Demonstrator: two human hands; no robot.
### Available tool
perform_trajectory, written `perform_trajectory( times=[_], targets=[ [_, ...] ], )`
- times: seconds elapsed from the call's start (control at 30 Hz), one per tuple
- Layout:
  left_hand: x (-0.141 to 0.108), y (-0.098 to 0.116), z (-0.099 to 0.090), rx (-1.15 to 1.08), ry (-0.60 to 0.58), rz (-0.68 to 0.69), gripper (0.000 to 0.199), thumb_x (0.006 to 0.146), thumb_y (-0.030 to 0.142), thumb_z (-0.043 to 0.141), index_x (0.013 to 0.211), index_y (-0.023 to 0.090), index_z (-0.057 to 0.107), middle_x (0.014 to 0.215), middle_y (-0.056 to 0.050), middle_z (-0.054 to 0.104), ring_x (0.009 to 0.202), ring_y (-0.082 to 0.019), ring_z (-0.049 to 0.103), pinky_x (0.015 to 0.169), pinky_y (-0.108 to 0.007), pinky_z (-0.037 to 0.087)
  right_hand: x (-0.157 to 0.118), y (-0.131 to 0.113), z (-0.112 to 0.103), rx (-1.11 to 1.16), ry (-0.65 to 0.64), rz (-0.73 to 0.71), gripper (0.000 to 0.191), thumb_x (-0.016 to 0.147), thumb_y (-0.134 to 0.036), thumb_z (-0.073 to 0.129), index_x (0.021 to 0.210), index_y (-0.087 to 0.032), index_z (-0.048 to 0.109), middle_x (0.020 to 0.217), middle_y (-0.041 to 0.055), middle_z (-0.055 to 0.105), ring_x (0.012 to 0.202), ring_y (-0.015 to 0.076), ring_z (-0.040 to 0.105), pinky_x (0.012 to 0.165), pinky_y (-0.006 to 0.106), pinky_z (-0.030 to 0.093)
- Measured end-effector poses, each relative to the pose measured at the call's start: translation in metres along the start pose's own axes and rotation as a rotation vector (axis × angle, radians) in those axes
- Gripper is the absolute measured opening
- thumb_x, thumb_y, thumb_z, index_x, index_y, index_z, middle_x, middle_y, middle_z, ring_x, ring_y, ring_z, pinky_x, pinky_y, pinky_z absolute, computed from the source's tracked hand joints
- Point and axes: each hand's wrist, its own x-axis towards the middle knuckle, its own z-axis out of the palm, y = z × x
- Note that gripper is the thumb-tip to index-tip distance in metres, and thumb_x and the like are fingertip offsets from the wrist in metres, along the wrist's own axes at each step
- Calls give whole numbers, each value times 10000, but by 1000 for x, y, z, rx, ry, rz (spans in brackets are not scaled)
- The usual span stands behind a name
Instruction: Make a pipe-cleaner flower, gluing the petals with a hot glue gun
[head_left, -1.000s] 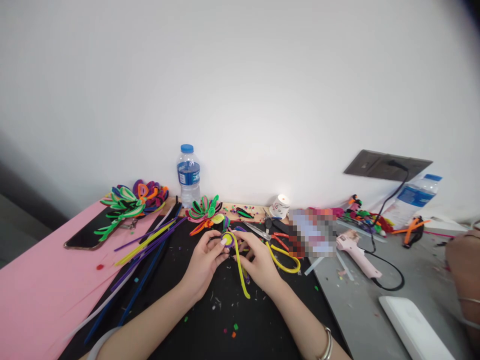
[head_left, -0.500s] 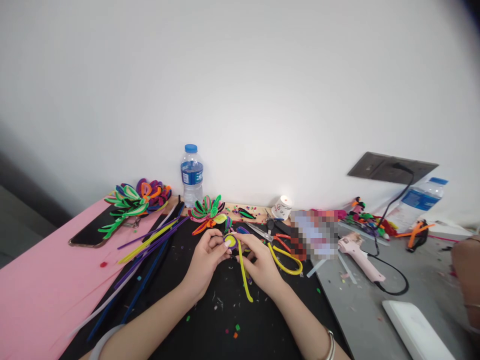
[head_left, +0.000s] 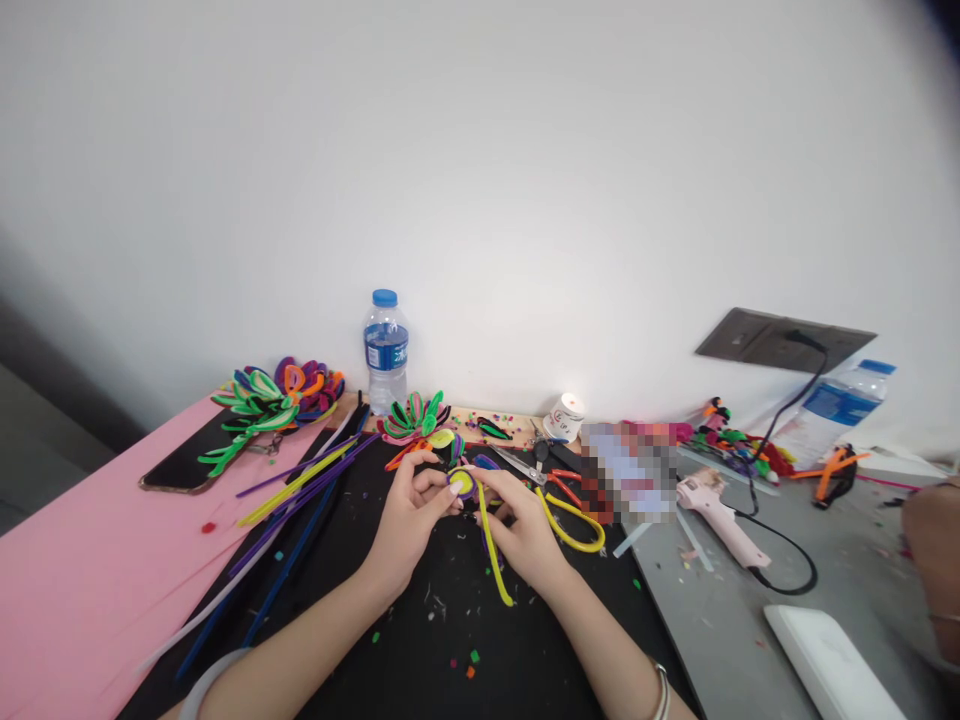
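Note:
A small yellow coil with a purple rim (head_left: 462, 484) is pinched between my left hand (head_left: 411, 510) and my right hand (head_left: 519, 520) above the black mat. My left thumb lies on its yellow face, and my right fingers press its right edge. From the coil a yellow pipe cleaner tail (head_left: 495, 560) hangs down toward the mat. Just behind the hands lie another yellow disc (head_left: 440, 438) and some purple pieces. To the right of my right hand rests a bent yellow pipe cleaner (head_left: 581, 540).
Scissors (head_left: 529, 465) and a paper cup (head_left: 564, 417) sit behind right. A bottle (head_left: 386, 355) stands at the wall. Loose pipe cleaners (head_left: 300, 485) and a phone (head_left: 187, 455) lie left. At right are a glue gun (head_left: 724, 520), its cable, a white case (head_left: 832, 660) and another person's arm (head_left: 932, 560).
The lower end of the yellow tail has swung slightly to the right. Both hands keep nearly the same place and grip on the coil.

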Motion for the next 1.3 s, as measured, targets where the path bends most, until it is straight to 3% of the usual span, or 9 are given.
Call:
perform_trajectory(
  times=[0.3, 0.5, 0.73, 0.9, 1.1, 1.3],
  targets=[
    [-3, -2, 0, 23, -92, -62, 255, 733, 231, 620, 967, 187, 528, 816, -12, 608, 672, -97, 565, 670, -240, 480, 1, 3, -3, 36, 3, -10, 425, 784, -117, 487, 1166, -297, 534, 1058, 46, 530, 748, 120, 529, 476, 171, 404],
    [-3, -1, 1, -37, -59, -108, 250, 706, 238, 648, 934, 177, 568, 782, -11, 607, 660, -94, 562, 661, -230, 478, 0, 1, -4, 45, 37, -7, 414, 786, -146, 496, 1175, -284, 522, 1045, 53, 526, 719, 115, 512, 488, 177, 424],
    [-2, -1, -1, -98, -36, -120, 249, 684, 239, 665, 901, 185, 554, 750, 5, 614, 649, -94, 575, 651, -226, 479, 0, 3, -4, 70, 119, -54, 264, 789, -185, 513, 1030, -246, 602, 991, 59, 549, 681, 121, 518, 471, 192, 419],
    [-2, -2, -1, -116, -48, -144, 254, 692, 249, 657, 907, 205, 527, 768, 15, 609, 641, -99, 584, 632, -233, 479, 1, 3, -7, 86, 143, -37, 223, 812, -192, 504, 985, -239, 638, 977, 59, 582, 844, 171, 564, 674, 277, 491],
    [-2, 1, -1, -77, -71, -139, 267, 712, 240, 641, 943, 205, 513, 767, 14, 586, 646, -99, 579, 639, -237, 477, 1, 8, -4, 281, 148, 70, 208, 829, -253, 495, 951, -238, 662, 980, 66, 557, 647, 118, 560, 454, 213, 465],
    [-2, 4, 0, -18, -93, -131, 218, 723, 248, 629, 916, 191, 545, 776, 2, 587, 644, -96, 566, 640, -231, 472, 3, 9, -5, 397, 153, 124, 205, 805, -317, 525, 890, -207, 675, 933, 60, 556, 589, 99, 525, 443, 204, 473]
  ],
)
